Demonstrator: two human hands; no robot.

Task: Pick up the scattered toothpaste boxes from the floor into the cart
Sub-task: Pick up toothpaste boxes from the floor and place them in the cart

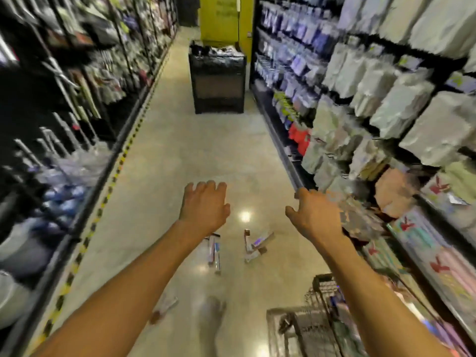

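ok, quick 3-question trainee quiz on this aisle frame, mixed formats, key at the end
1. Fill in: the toothpaste boxes lie scattered on the ___.
2. True or false: the left hand grips a box.
3. The shopping cart stands: A) close by, on the person's right; B) far down the aisle; C) on the person's left.

Key
1. floor
2. False. The left hand and the right hand both reach forward and hold nothing.
3. A
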